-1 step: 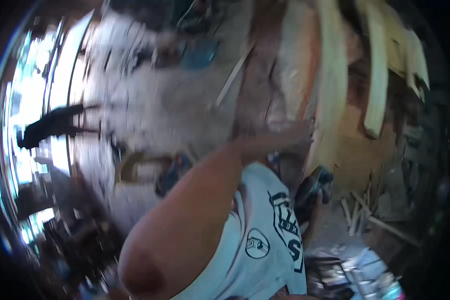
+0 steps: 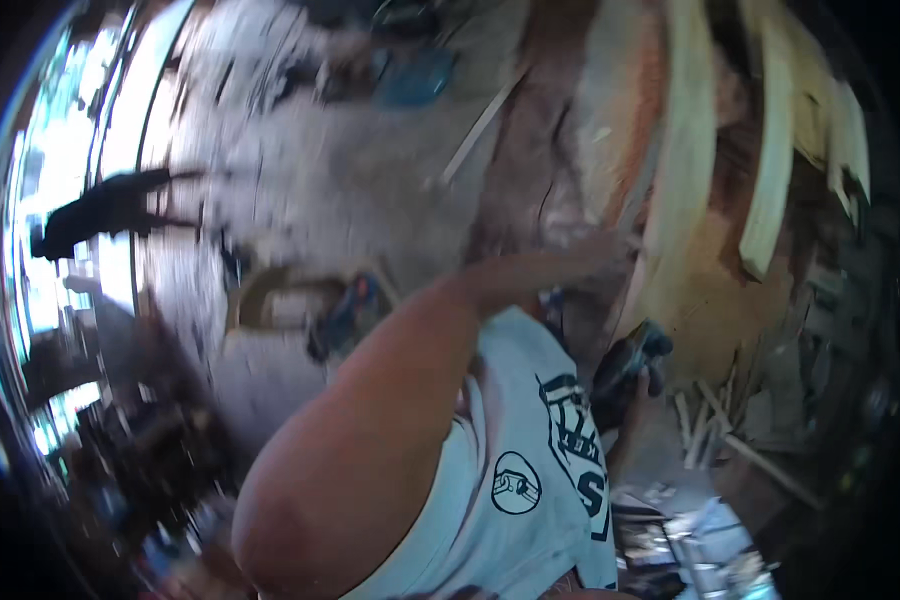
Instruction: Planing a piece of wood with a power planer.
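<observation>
My left arm stretches across the middle, its hand (image 2: 608,248) beside the left edge of a long pale wooden board (image 2: 678,180). That hand is blurred, so its fingers and any contact with the board are unclear. Lower down, my right hand (image 2: 650,384) is closed around a dark, bulky hand-held tool (image 2: 630,358) near the board's near end. It looks like a power tool, but its exact kind is unclear.
More pale boards (image 2: 767,190) lie at the right, above thin wood offcuts (image 2: 705,425). A wooden frame (image 2: 255,300) is on the ground at left, next to a dark object with red on it (image 2: 355,300). A dark standing figure (image 2: 110,212) shows against bright light at far left.
The view has shifted slightly, so the boards sit a little further right and the ground things a little higher. Both hands keep nearly the same place by the board.
</observation>
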The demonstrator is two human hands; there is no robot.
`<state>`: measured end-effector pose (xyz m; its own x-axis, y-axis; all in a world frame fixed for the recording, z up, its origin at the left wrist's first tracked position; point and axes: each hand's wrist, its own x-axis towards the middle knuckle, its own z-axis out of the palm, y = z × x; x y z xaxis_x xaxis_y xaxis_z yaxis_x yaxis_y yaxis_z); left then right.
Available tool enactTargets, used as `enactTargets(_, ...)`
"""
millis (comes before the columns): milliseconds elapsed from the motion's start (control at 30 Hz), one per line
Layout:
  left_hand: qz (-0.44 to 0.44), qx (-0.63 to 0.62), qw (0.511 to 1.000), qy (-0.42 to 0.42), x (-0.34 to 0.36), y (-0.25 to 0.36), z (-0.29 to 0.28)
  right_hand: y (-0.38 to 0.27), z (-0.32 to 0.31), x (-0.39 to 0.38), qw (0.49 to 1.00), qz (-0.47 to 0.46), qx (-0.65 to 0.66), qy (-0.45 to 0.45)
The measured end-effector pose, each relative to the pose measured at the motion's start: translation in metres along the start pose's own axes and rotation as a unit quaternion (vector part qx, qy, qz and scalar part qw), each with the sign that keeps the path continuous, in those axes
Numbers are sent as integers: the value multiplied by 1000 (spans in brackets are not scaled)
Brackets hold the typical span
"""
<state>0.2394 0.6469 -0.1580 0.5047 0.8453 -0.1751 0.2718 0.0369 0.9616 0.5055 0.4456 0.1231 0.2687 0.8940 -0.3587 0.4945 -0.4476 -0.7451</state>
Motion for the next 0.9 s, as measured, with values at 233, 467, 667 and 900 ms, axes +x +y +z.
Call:
enactTargets(233,-475,127,864,104,-402,-6,-12,-7,4,-38,984,63,-127,-111)
enactTargets(467,-586,-102,715,369,-701,-33,207,29,93,-18,828,-256,-284,-410)
enactTargets(667,-633,-141,675,354,-762,26,514,43,216,-66,717,-325,-380,-486)
enactTargets(900,-587,-175,736,287,-722,92,663,55,361,-163,640,-333,-369,-586)
